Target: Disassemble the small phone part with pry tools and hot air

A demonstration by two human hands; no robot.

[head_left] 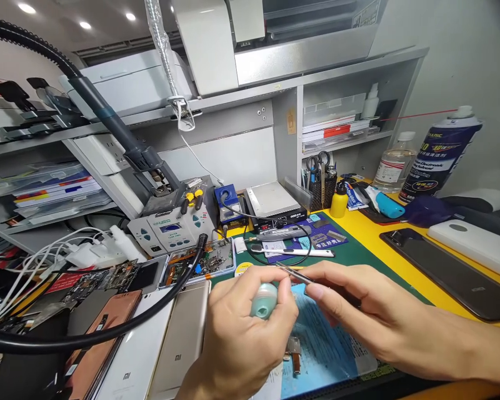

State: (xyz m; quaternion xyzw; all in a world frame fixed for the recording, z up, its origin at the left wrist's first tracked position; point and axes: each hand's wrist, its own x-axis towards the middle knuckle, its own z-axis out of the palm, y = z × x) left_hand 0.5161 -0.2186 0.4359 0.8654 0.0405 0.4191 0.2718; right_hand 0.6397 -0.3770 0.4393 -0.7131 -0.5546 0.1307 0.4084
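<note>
My left hand [248, 322] is closed round a translucent teal tube [263, 303]. Its rounded end, with a small hole, faces me; the fingers cover the rest. In my right hand [366, 305] I grip slim dark metal tweezers [302, 276] between thumb and fingers. They slant to the left, and their tips reach the fingertips of my left hand. Whether the tips touch the tube or hold something tiny I cannot tell. Under the hands lies a blue work mat [316, 322]. A small metal phone part with a brown flex cable [295, 355] rests on it, partly covered by my left hand.
At left lie several phones [173, 344] and a tray of small parts [225, 258], crossed by a black hose [158, 316]. A soldering station [173, 230] stands behind. A toothbrush [291, 251] lies beyond the hands. At right are a dark phone [450, 272] and a spray can [437, 155].
</note>
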